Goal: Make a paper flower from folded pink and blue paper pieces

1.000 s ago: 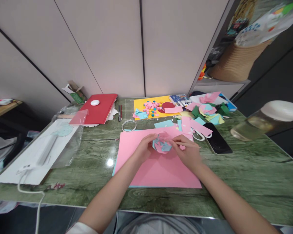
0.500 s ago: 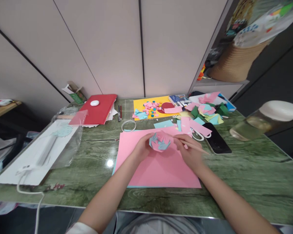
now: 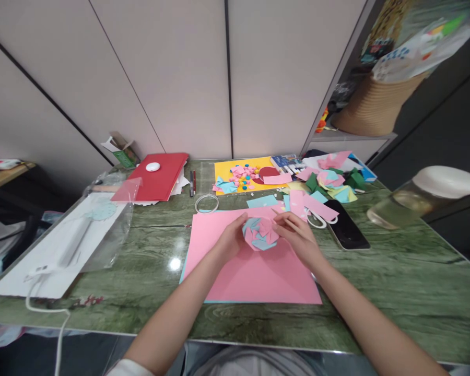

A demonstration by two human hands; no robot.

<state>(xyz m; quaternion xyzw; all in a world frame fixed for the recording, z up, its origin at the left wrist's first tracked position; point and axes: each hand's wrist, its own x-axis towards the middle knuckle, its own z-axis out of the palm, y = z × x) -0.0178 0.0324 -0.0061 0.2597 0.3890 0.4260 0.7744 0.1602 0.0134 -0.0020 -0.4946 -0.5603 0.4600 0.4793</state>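
Observation:
My left hand (image 3: 231, 239) curls around the left side of a folded pink and light-blue paper flower (image 3: 259, 232), holding it just above a large pink sheet (image 3: 254, 271). On the flower's right side, my right hand (image 3: 297, 236) pinches its edge, and a thin wooden stick (image 3: 279, 216) shows between its fingers. Both hands have closed fingers.
A black phone (image 3: 347, 225) and white-handled scissors (image 3: 317, 220) lie right of the sheet. Paper scraps (image 3: 329, 180), a yellow sheet (image 3: 241, 172) with small pieces, a tape ring (image 3: 206, 202), pens (image 3: 192, 181), a red folder (image 3: 156, 175), a plastic-wrapped pack (image 3: 78, 235) and a glass jar (image 3: 423, 197) surround it.
The flower has been lifted and turned slightly between my hands. My right hand moved from lower right up against the flower, and the stick now points up-left.

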